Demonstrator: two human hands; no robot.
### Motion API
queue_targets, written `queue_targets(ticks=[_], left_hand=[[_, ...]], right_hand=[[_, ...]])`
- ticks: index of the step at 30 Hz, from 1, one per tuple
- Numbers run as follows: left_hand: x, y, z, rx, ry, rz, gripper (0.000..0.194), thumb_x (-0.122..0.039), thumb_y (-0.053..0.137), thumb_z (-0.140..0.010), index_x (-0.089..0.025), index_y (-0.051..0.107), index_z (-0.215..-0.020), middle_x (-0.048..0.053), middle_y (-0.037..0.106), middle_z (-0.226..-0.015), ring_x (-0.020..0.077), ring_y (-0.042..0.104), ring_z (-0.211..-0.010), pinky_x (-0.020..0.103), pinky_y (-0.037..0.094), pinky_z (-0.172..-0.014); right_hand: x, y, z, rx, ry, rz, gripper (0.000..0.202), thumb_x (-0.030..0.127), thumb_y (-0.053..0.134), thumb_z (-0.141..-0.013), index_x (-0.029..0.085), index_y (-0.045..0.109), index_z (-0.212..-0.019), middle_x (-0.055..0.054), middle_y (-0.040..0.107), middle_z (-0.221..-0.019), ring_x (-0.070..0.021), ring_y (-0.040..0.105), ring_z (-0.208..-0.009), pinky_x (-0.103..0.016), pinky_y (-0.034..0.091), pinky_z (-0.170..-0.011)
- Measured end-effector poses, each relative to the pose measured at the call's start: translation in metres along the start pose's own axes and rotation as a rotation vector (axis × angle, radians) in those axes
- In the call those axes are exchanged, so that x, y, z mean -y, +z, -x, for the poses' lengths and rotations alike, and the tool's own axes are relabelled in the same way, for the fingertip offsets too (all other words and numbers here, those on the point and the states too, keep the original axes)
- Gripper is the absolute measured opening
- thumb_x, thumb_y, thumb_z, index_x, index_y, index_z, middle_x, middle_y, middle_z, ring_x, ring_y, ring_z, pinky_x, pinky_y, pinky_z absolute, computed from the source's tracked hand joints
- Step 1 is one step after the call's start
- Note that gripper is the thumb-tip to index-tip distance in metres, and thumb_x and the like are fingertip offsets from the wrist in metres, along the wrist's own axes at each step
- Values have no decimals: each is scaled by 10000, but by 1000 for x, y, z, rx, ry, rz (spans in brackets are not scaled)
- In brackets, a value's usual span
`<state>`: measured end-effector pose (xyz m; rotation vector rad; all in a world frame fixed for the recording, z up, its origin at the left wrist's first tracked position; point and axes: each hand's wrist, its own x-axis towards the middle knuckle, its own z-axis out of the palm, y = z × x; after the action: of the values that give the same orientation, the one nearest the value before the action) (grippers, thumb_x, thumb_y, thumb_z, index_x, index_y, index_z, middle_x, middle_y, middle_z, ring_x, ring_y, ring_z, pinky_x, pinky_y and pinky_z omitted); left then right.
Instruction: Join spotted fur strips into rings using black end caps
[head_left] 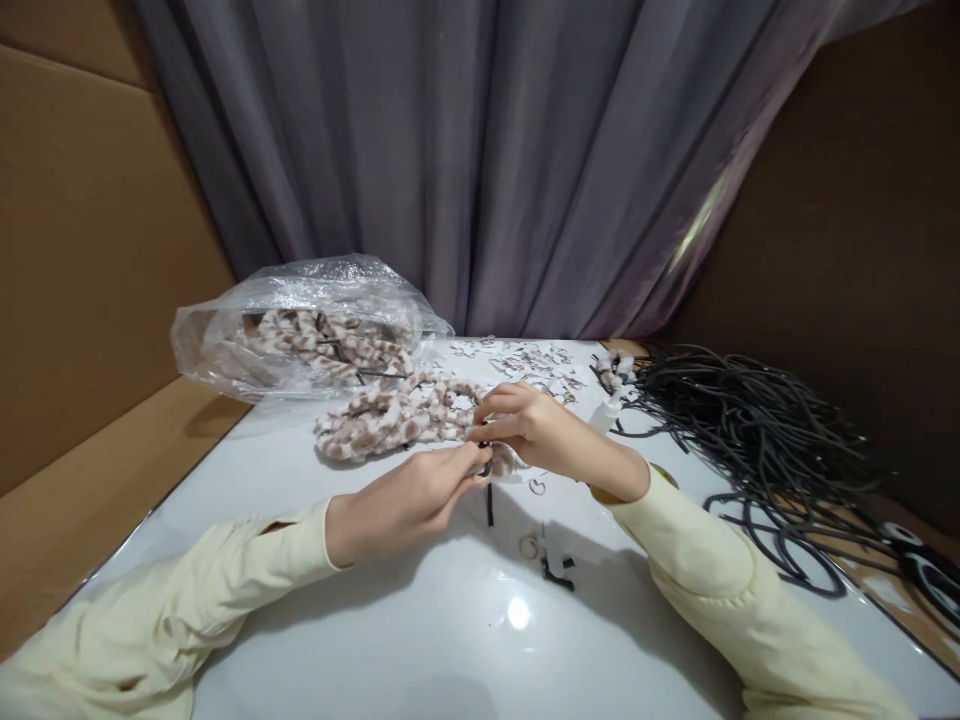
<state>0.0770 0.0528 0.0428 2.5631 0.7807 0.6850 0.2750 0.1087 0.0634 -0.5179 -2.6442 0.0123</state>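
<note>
My left hand (416,495) and my right hand (529,425) meet above the middle of the white table, fingers pinched together. Between their fingertips is a thin black cord (490,505), its short end hanging below them. A fluffy brown-and-white piece (504,462) sits right under my right hand, partly hidden by it. Just left of the hands lie several fluffy brown-and-white loops (375,425) in a pile. Nearer to me, a small ring (529,546) lies by some short black scraps (556,575), and another ring (537,487) is below my right wrist.
A clear plastic bag (315,285) with more fluffy pieces stands at the back left. Many small metal parts (536,362) are scattered behind the hands. At the right lie a white bottle (606,412), a heap of black cords (742,420) and black-handled scissors (926,565). A grey curtain (465,160) hangs behind.
</note>
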Motion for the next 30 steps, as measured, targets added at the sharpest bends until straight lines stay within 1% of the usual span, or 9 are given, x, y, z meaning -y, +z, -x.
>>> queue_targets(ticks=[2,5,9,13,15,18,21,24,30], left_hand=[[-2,-1,-2,-27,-52,78,129,-238,340,-926,-176,449,-956,71,616,-900,187,596,-810,270,421,-690],[-3,-6,-8,-15,-290,371,124,-269,415,-897,-172,470,-842,9,614,-723,136,569,-647,245,421,-620],[6,-16,-18,-5,-572,828,185,-297,585,-808,-130,527,-755,-9,586,-655,78,510,-550,183,406,-537],[22,-19,-24,-58,-722,1271,151,-150,605,-786,-69,562,-665,-8,516,-625,30,451,-486,144,414,-514],[26,-20,-25,-84,-800,1476,121,-64,555,-798,-56,555,-677,-8,498,-635,3,395,-438,127,416,-500],[26,-20,-27,-107,-926,1706,122,11,494,-802,-70,531,-719,-4,482,-659,-9,365,-418,93,396,-459],[24,-21,-28,-170,-1006,1842,187,69,442,-785,-101,512,-755,-5,474,-677,1,382,-422,85,400,-444],[23,-21,-29,-209,-993,1860,230,86,399,-796,-117,501,-760,-9,466,-699,-3,369,-415,85,423,-461],[21,-23,-30,-229,-1000,1825,207,70,417,-809,-103,497,-726,-7,454,-684,-6,363,-414,71,392,-416]], right_hand=[[-2,4,0,-6,13,-13,269,69,461,-843,175,672,-972,-69,651,-945,-178,539,-876,-323,409,-800],[0,3,0,-93,119,20,359,-1,409,-809,161,646,-1025,-88,637,-1022,-198,541,-927,-327,426,-785],[17,-14,-2,-305,392,-18,261,14,462,-762,157,676,-803,-78,635,-901,-185,571,-829,-290,432,-708],[40,-25,-6,-73,535,-173,159,85,549,-741,167,684,-754,-25,624,-751,-120,556,-639,-231,392,-599],[48,-21,-8,34,544,-136,137,140,555,-764,172,688,-769,-22,613,-731,-115,541,-629,-226,358,-580],[54,-7,-10,100,585,-1,194,203,515,-819,171,665,-701,-28,596,-712,-114,521,-617,-230,295,-542],[56,7,-12,121,677,158,241,258,480,-850,172,631,-682,-34,591,-715,-120,510,-591,-250,208,-492],[53,15,-14,116,732,235,244,301,479,-850,174,606,-684,-39,592,-713,-130,508,-583,-261,163,-479],[43,27,-13,-7,745,61,268,260,470,-825,169,511,-577,-13,550,-593,-115,463,-562,-232,233,-520]])
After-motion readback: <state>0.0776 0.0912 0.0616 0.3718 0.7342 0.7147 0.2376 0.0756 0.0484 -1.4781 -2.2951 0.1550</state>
